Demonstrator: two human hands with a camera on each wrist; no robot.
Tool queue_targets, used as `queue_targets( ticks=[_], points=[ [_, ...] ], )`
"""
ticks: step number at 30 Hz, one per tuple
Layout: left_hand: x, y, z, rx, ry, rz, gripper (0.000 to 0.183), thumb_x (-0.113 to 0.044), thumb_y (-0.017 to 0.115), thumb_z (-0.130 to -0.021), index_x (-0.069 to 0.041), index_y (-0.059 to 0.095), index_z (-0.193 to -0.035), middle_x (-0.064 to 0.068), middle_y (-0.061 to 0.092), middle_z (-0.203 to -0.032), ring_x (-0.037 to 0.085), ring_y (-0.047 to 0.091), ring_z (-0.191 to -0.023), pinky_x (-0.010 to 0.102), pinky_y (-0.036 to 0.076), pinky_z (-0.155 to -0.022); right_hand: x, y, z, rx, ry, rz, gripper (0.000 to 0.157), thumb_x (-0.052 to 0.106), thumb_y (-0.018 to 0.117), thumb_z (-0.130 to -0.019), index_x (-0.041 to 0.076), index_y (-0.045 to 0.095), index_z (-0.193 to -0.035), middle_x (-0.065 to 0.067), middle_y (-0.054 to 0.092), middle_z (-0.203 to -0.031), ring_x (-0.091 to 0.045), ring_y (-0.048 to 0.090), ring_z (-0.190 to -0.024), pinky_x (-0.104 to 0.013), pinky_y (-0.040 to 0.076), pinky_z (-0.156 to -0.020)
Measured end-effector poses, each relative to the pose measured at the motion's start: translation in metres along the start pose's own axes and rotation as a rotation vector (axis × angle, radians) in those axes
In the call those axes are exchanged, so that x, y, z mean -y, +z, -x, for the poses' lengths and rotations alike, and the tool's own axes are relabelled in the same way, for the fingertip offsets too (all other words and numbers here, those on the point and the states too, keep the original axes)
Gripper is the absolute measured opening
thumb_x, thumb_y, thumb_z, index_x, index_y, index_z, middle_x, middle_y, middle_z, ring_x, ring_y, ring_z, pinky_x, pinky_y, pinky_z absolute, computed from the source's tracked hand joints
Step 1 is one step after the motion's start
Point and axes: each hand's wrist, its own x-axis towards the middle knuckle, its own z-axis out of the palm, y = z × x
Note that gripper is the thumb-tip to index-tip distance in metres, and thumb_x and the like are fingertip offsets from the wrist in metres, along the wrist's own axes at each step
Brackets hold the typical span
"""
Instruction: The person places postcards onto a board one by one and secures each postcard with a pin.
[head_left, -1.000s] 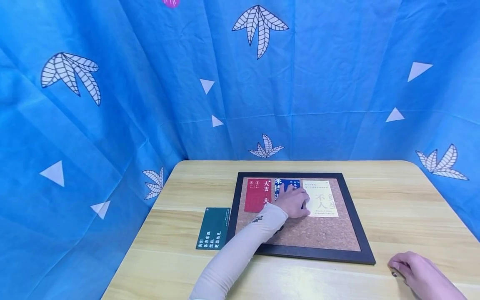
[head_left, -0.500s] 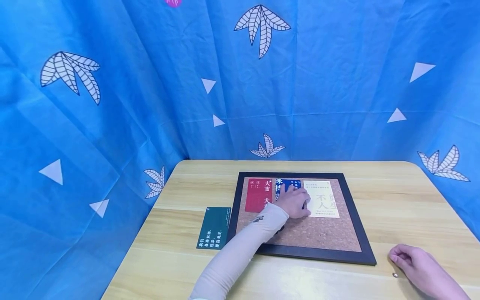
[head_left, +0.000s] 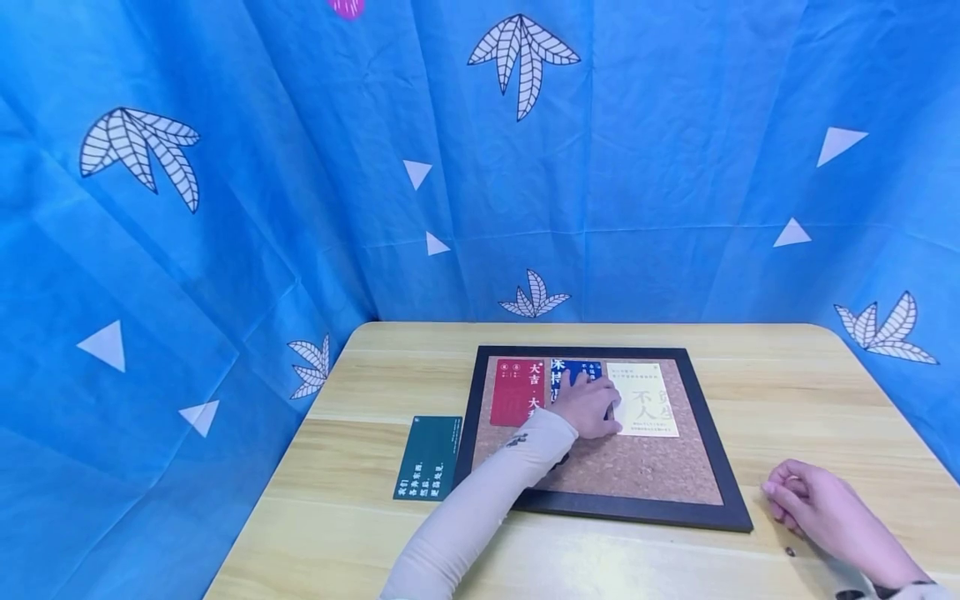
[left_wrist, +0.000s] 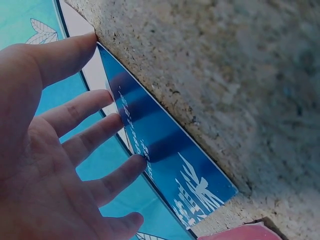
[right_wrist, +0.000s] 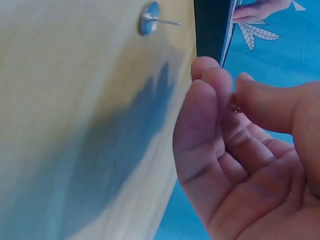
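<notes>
While the left hand [head_left: 592, 406] lies flat with straight fingers pressing the blue card [head_left: 576, 370] onto the cork board [head_left: 637, 467], the right hand [head_left: 813, 508] sits well off to the right on the table [head_left: 360, 392], just past the board's black frame. Its fingertips [right_wrist: 220, 82] are pulled together against the thumb like a pinch, and there might be a pin in there, but honestly I can't tell from the wrist view since nothing clear shows between them. One loose thumbtack [right_wrist: 150, 17] lies on its side on the wood right by that hand, with its point aimed toward the frame edge. So the key bit: the blue card is up and to the left of the right hand, across the frame's right rail and the white card [head_left: 645, 398], which sits between them. The card's long axis runs away from the person, standing upright in the top row between the red card [head_left: 516, 390] and the white one. The left hand is on it; the right is the far one. A green card [head_left: 427, 457] lies outside the frame on the left.
</notes>
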Motion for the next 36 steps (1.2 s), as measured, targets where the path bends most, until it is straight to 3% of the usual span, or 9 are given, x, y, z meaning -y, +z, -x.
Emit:
queue_targets(
  ticks=[6,13,20,25,36],
  points=[
    [-0.001,0.0,0.0,0.001,-0.005,0.004,0.041,-0.049,0.07,-0.095,-0.036,0.067,-0.134,-0.016,0.054,-0.151,0.018,0.048,-0.138,0.057,0.025,-0.127,0.008,-0.007,-0.006,-0.006,0.031,0.009,0.023,0.021,0.057,-0.107,0.006,0.066,-0.092,0.002,0.062,-0.065,-0.004,0.046,-0.053,-0.024,0.039,-0.048],
    [0.0,0.001,-0.001,0.004,0.002,0.007,0.041,-0.049,0.07,-0.095,-0.035,0.067,-0.133,-0.015,0.054,-0.152,0.019,0.048,-0.139,0.057,0.025,-0.127,0.008,-0.013,-0.013,-0.06,0.008,0.04,0.03,0.03,0.058,-0.107,0.008,0.065,-0.088,0.003,0.056,-0.06,-0.005,0.042,-0.051,-0.025,0.034,-0.05],
    [0.001,0.001,-0.002,0.002,0.002,0.004,0.04,-0.05,0.07,-0.095,-0.035,0.067,-0.132,-0.015,0.054,-0.152,0.019,0.048,-0.139,0.058,0.025,-0.127,0.006,-0.014,-0.022,-0.154,-0.066,0.031,0.02,0.019,0.065,-0.102,0.005,0.066,-0.088,0.005,0.054,-0.062,-0.001,0.038,-0.054,-0.025,0.034,-0.05],
    [0.001,0.002,-0.002,0.004,0.002,0.005,0.04,-0.05,0.07,-0.095,-0.035,0.067,-0.132,-0.016,0.053,-0.152,0.019,0.048,-0.139,0.058,0.025,-0.127,0.008,-0.018,-0.029,-0.097,-0.031,0.021,0.018,0.015,0.062,-0.102,0.001,0.069,-0.095,-0.002,0.069,-0.078,0.002,0.049,-0.063,-0.023,0.043,-0.056],
    [0.002,0.003,-0.004,0.006,0.007,-0.005,0.04,-0.051,0.07,-0.095,-0.036,0.067,-0.132,-0.016,0.053,-0.152,0.019,0.048,-0.138,0.057,0.026,-0.126,0.002,-0.019,-0.038,0.026,0.058,-0.115,0.028,0.01,0.058,-0.103,-0.013,0.067,-0.117,-0.013,0.077,-0.094,-0.002,0.064,-0.071,-0.024,0.055,-0.063]
  ],
)
